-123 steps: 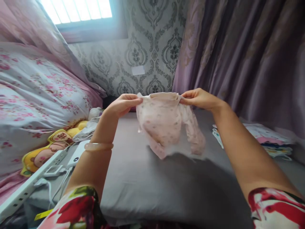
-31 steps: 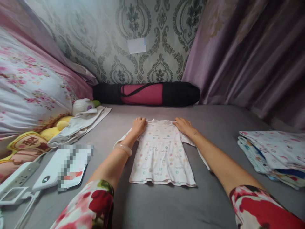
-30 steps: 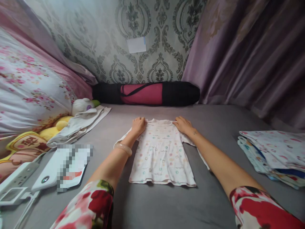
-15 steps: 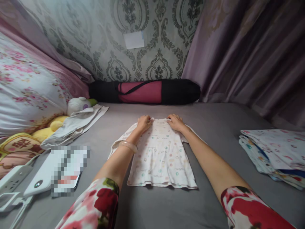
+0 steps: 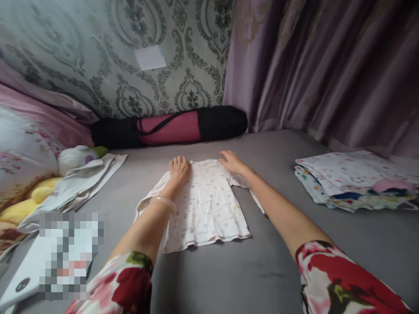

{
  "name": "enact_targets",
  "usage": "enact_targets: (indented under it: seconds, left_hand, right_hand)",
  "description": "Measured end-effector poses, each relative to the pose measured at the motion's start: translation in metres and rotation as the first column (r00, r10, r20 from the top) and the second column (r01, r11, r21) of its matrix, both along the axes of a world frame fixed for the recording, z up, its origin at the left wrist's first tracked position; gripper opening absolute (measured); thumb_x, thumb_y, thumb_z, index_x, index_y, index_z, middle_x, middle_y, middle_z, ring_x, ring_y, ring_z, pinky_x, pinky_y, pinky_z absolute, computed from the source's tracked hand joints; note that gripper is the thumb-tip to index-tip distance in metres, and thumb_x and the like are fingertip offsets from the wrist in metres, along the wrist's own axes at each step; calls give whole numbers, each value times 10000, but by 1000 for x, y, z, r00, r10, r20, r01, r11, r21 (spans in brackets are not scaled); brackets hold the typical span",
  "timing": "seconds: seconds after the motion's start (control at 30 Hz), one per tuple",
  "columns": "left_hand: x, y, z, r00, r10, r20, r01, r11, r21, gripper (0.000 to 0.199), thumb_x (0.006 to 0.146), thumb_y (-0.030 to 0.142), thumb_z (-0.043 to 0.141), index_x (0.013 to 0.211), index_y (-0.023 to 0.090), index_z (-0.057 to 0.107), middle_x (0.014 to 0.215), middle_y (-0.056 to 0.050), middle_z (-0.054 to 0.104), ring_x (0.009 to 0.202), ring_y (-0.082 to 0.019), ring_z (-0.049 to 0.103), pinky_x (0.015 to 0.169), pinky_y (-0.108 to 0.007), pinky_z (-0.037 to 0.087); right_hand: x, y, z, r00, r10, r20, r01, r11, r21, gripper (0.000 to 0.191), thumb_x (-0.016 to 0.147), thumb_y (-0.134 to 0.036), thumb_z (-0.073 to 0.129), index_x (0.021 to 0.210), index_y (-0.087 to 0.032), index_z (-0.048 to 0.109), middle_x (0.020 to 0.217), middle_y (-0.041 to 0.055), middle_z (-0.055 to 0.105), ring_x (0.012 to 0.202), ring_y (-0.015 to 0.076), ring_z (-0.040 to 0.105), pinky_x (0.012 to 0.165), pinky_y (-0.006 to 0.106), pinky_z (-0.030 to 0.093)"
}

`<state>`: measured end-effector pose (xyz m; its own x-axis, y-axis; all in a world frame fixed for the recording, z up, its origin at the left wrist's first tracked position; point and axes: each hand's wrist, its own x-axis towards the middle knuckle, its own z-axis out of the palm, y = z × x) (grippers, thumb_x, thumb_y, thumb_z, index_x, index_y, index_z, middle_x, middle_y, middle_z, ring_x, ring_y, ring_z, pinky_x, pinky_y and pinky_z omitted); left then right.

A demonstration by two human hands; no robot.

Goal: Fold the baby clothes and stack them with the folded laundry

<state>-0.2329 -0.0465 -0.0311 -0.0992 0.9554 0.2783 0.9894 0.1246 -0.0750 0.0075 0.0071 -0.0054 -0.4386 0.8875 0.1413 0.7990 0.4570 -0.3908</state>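
Note:
A small white long-sleeved shirt (image 5: 206,205) with a pale coloured print lies spread on the grey bed sheet (image 5: 222,279), its neckline away from me. My left hand (image 5: 179,169) rests at the shirt's left shoulder, fingers curled down onto the cloth; the fingertips are hidden. At the right shoulder my right hand (image 5: 233,163) has its fingers stretched out, touching or just over the fabric. Part of each sleeve is covered by my forearms. A pale bangle (image 5: 163,203) circles my left wrist.
A stack of folded printed clothes (image 5: 347,179) sits at the right. To the left lie folded pale garments (image 5: 75,183), a plush toy (image 5: 73,161) and a white device (image 5: 29,270) beside a blurred-out object. A black and red long bag (image 5: 170,126) lies along the wall.
The view has turned to the right, so things appear shifted left. My right hand's fingers have loosened and straightened at the shoulder. The left stays on the shirt.

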Motion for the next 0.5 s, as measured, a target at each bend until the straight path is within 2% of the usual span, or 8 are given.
enact_targets:
  seconds: [0.1,0.17,0.27,0.4,0.5]
  left_hand:
    - [11,-8,11,997,-75,8,75,997,25,317,958,304,392,1172,118,535,1201,-191,555,1106,-327,501,909,-428,367]
    - [26,-11,14,985,-157,67,157,988,12,305,952,274,400,1190,139,537,1204,-171,566,1107,-316,509,900,-425,384]
    - [56,-8,10,924,-333,186,340,941,-4,291,939,223,406,1177,161,563,1192,-140,597,1105,-294,531,911,-426,405]
    - [98,6,-3,795,-499,345,521,853,33,315,901,125,400,1151,140,592,1135,-133,639,1063,-246,581,943,-388,438]
    - [118,14,-18,719,-538,440,549,828,114,324,895,101,393,1142,121,602,1139,-137,648,1075,-221,591,978,-350,444]
  right_hand:
    - [56,-22,12,998,-64,-29,61,992,-109,261,930,-280,492,1087,-150,655,1021,84,706,920,182,635,784,250,453]
    - [92,-43,13,996,-84,7,84,979,-185,235,910,-339,529,956,-162,676,870,55,712,774,165,633,640,232,434]
    - [131,-75,8,989,-140,54,149,947,-284,269,869,-399,593,937,-148,658,802,47,701,700,148,617,571,217,405]
    - [148,-105,1,975,-186,123,217,920,-327,346,838,-428,622,1015,-132,642,818,51,693,689,150,607,557,217,391]
    - [145,-114,-2,968,-214,128,243,924,-296,351,807,-401,643,1050,-147,638,925,71,696,792,180,629,611,226,406]
